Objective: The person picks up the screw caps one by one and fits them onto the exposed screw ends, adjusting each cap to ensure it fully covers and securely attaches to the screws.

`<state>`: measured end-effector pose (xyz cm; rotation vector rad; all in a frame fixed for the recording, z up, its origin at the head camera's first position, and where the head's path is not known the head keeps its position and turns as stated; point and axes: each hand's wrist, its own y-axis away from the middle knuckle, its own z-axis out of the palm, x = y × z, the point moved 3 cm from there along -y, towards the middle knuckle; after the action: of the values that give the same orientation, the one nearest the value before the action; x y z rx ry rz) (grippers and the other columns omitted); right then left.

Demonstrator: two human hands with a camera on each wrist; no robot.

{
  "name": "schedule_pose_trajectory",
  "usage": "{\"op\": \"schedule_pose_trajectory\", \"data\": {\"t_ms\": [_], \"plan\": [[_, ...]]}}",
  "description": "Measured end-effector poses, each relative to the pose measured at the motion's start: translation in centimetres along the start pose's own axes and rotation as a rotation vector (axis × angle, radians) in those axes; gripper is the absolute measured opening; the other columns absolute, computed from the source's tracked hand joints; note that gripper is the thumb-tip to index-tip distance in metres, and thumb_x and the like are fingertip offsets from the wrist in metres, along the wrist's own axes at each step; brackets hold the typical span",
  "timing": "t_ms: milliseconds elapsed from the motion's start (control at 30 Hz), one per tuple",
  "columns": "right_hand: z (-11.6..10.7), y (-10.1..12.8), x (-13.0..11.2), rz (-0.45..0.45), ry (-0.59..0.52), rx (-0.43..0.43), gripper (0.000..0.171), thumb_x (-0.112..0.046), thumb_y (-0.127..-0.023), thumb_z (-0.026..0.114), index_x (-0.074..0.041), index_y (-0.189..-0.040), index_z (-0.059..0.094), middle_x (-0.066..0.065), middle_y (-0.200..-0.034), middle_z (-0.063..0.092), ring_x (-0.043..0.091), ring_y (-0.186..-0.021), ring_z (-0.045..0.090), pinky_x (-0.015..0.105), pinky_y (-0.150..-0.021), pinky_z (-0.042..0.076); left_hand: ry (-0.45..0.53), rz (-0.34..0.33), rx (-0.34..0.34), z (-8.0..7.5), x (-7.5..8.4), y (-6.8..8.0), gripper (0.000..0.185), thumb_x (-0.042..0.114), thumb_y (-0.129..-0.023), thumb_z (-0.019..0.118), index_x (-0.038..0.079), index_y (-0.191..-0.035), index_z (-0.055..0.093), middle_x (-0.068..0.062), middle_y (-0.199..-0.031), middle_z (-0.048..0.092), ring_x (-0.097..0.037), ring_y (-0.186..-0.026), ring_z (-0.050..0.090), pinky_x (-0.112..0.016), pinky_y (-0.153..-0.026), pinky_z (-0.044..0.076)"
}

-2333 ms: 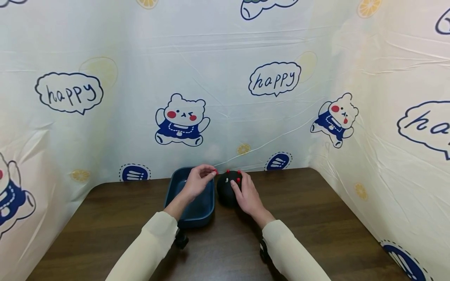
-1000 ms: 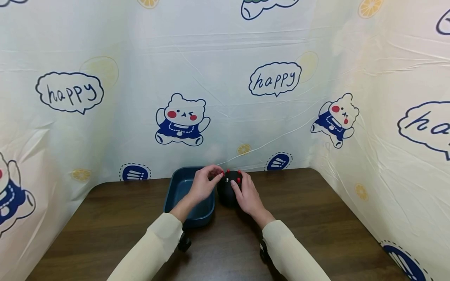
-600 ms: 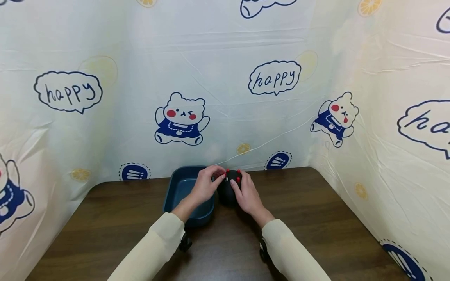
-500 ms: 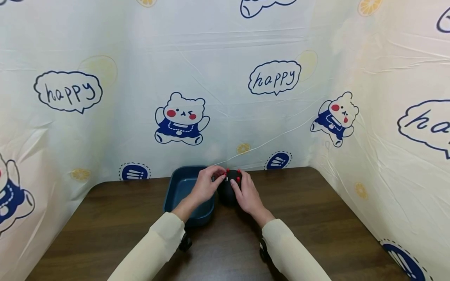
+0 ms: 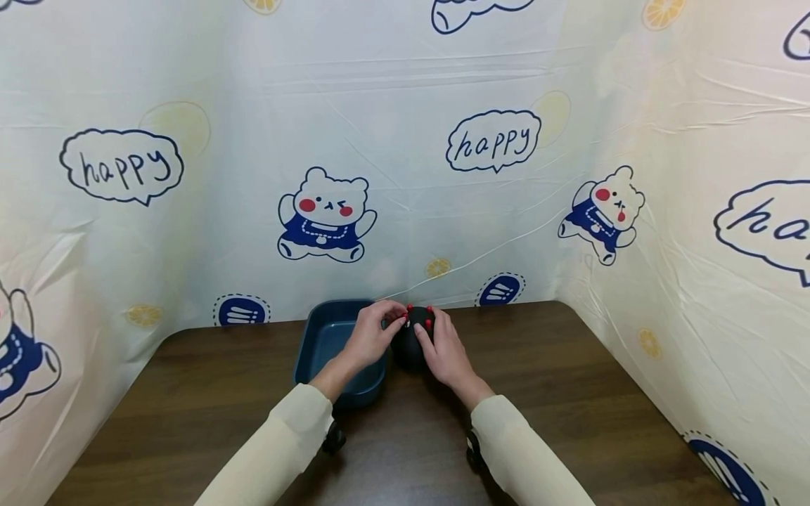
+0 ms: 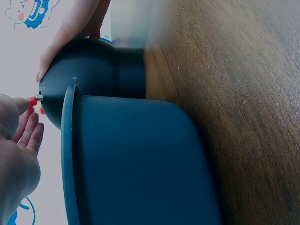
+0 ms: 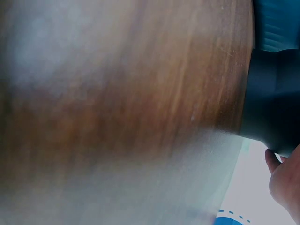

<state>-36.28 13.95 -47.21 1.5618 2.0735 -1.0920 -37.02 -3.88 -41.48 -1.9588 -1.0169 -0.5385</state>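
Note:
A round black body on a narrower base (image 5: 408,355) stands on the table, with several red-headed pegs (image 5: 429,324) sticking up from its top. My right hand (image 5: 448,351) holds its right side, thumb on the near face and fingers around the back. My left hand (image 5: 369,334) pinches a small red-headed screw (image 6: 33,101) between thumb and fingertips at the body's upper left. In the left wrist view, the screw's threaded metal shank meets the black surface. The right wrist view catches only part of the right hand (image 7: 287,180) beside the black body.
A dark blue rectangular bin (image 5: 316,348) stands just left of the black body, beneath my left forearm; its visible floor is bare. The brown wooden table (image 5: 538,393) ends at a printed curtain (image 5: 405,211) close behind both.
My left hand has moved right from over the bin, bringing the red-headed screw to the black body. Over the last half second it barely moves. My right hand keeps its hold.

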Motion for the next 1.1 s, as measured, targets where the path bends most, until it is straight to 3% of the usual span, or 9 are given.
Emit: {"op": "schedule_pose_trajectory", "data": {"t_ms": [633, 1100], "plan": [[-0.04, 0.09, -0.01, -0.012, -0.005, 0.02, 0.067, -0.056, -0.107, 0.037, -0.008, -0.154, 0.033, 0.015, -0.152, 0.042, 0.031, -0.137, 0.045, 0.051, -0.113, 0.04, -0.028, 0.037, -0.016, 0.59, 0.18, 0.31, 0.01, 0.005, -0.093, 0.074, 0.009, -0.103, 0.076, 0.0, -0.097, 0.069, -0.013, -0.085, 0.063, -0.035, -0.079, 0.058], [0.48, -0.38, -0.66, -0.032, -0.004, -0.037, 0.068, -0.053, -0.108, 0.039, -0.005, -0.155, 0.03, 0.017, -0.154, 0.039, 0.033, -0.138, 0.044, 0.052, -0.114, 0.039, -0.038, -0.026, -0.002, -0.03, -0.29, 0.79, 0.021, 0.007, -0.093, 0.075, 0.006, -0.114, 0.073, -0.004, -0.102, 0.069, -0.015, -0.09, 0.064, -0.038, -0.085, 0.058]]}}
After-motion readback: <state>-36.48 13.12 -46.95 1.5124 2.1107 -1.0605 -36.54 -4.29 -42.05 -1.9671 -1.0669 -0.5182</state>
